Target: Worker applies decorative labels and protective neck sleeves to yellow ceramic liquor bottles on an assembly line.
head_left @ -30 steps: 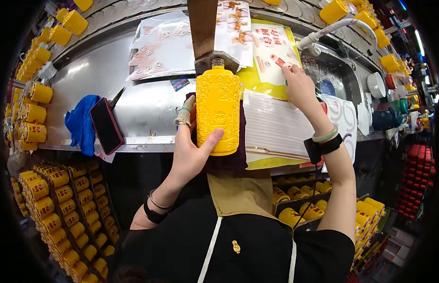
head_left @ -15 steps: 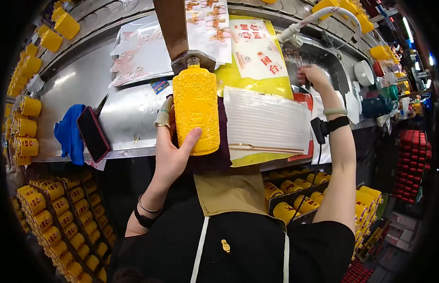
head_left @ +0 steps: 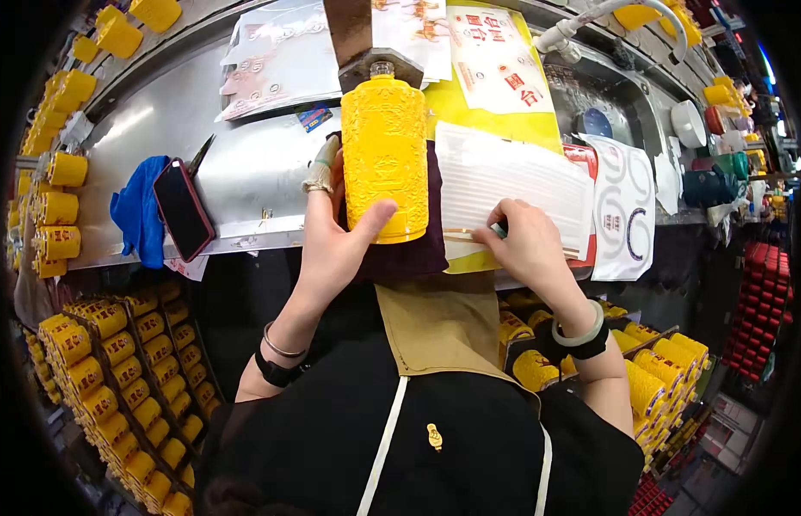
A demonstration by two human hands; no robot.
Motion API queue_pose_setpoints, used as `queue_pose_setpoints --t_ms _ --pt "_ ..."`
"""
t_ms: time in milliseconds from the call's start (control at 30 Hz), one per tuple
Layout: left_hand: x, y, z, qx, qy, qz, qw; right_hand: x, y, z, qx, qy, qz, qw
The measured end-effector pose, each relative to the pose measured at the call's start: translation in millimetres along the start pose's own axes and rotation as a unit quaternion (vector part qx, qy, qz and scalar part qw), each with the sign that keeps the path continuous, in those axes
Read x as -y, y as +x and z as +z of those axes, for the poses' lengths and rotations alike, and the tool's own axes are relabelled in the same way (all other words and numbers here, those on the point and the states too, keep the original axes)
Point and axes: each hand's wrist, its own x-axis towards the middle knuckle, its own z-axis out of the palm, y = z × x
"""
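Note:
A yellow embossed bottle (head_left: 385,159) with a clear glass neck leans away from me, its neck against a dark angular metal rest (head_left: 379,60). My left hand (head_left: 332,232) grips its lower left side, thumb across the front; a pale cover wraps one finger. On the right lies a white sheet of thin parallel strips (head_left: 512,176). Over its near edge is my right hand (head_left: 529,245), fingers pinched together beside a narrow gold strip (head_left: 456,231). A small teal piece shows among those fingers, too hidden to name.
A phone (head_left: 184,209) lies beside a blue glove (head_left: 141,211) on the steel counter. Printed sheets (head_left: 284,56) are stacked farther back. At the right is a sink (head_left: 646,95) with a faucet (head_left: 555,39) and a blue bowl (head_left: 594,122). Racks of yellow bottles (head_left: 117,348) stand below.
My right hand has come from the sink down and left to the near edge of the strip sheet, its fingers now pinched. My left hand still holds the bottle. The whole view has shifted.

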Motion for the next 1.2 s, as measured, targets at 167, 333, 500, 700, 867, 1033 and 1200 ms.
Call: queue_pose_setpoints --t_ms 167,333,500,700,867,1033,1200 --pt "-3.7 -15.3 -12.1 0.042 0.105 0.068 0.991 -3.9 -4.4 1.3 -0.005 0.023 -0.016 1.0" --pt "0.4 -23.6 -13.1 0.037 0.234 0.109 0.965 -15.5 -1.0 -12.7 0.049 0.109 -0.058 0.991" --pt "-10.0 -19.2 -5.0 -0.028 0.343 0.199 0.918 -50.3 29.2 -60.6 0.122 0.256 0.005 0.959" --pt "-11.3 -17.0 2.3 -0.039 0.41 0.229 0.882 -126.5 125.2 -129.7 -0.104 -0.016 0.114 0.988" --pt "-15.8 -16.0 -3.7 -0.052 0.41 0.224 0.883 -205.5 219.6 -74.3 -0.011 -0.272 0.074 0.959" --pt "-5.1 -17.4 -15.4 -0.022 0.338 0.185 0.923 -269.6 247.1 -23.0 -0.053 -0.257 0.175 0.949" --pt "12.1 -17.2 -29.9 0.021 0.244 0.15 0.958 -215.6 210.3 -74.8 -0.034 -0.068 0.145 0.987"
